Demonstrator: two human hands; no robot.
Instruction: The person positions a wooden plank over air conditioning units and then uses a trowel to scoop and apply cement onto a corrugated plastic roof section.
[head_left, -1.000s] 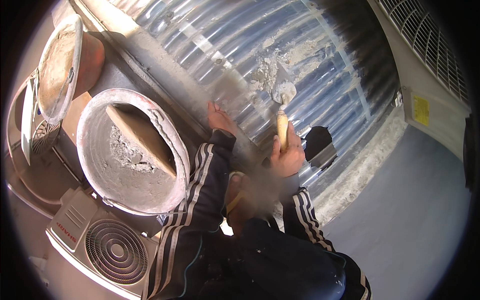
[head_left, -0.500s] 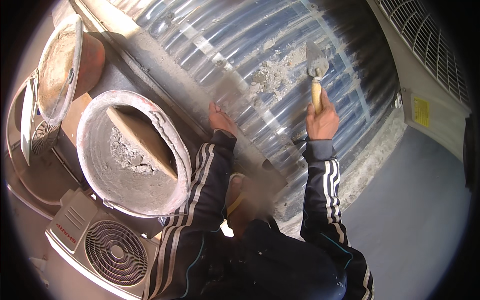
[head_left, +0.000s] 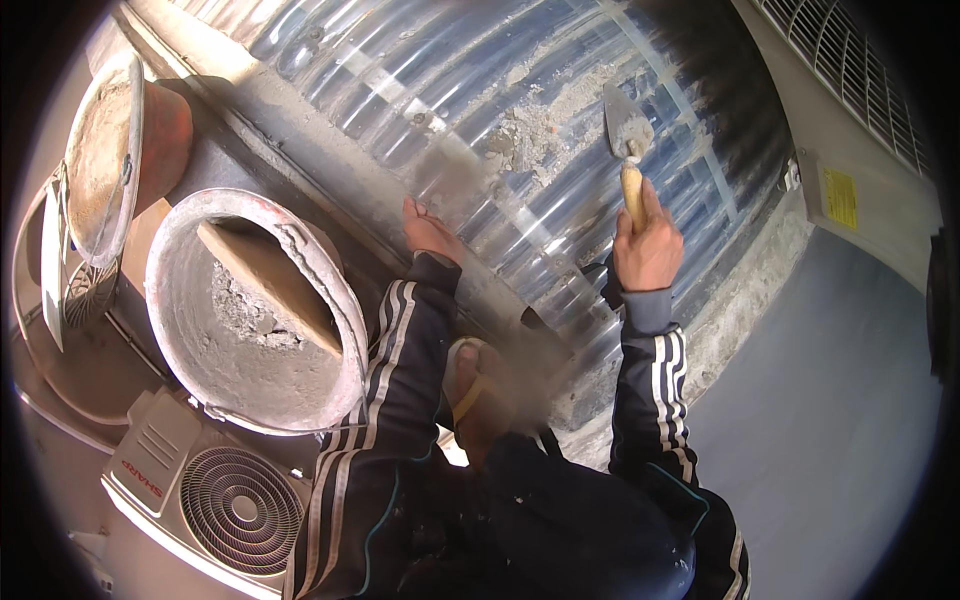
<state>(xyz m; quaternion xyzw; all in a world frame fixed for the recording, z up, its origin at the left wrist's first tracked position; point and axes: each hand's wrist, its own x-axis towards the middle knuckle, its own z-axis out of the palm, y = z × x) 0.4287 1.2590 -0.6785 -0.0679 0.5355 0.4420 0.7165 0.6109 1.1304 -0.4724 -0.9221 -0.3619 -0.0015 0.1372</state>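
Observation:
My right hand [head_left: 650, 252] is closed round the wooden handle of a small pointing trowel [head_left: 630, 128], whose grey pointed blade is over the corrugated clear plastic sheet [head_left: 400, 95]. I cannot tell whether the blade touches the sheet. Crumbled grey mortar [head_left: 535, 135] lies scattered across the ridges, left of the blade. My left hand [head_left: 432, 235] rests at the sheet's near-left edge with its fingers stretched out, holding nothing.
At left stands a bucket [head_left: 180, 375] with grey mortar and a wooden board [head_left: 265, 285] inside. Behind it is a reddish bucket [head_left: 172, 130] of sandy material. Air-conditioner units [head_left: 240, 510] stand lower left and upper right [head_left: 860, 190]. A rough concrete ledge [head_left: 755, 270] borders the sheet.
The view has shifted slightly. My right hand and the trowel have moved a little nearer to me, still over the sheet. My left hand stays at the sheet's edge.

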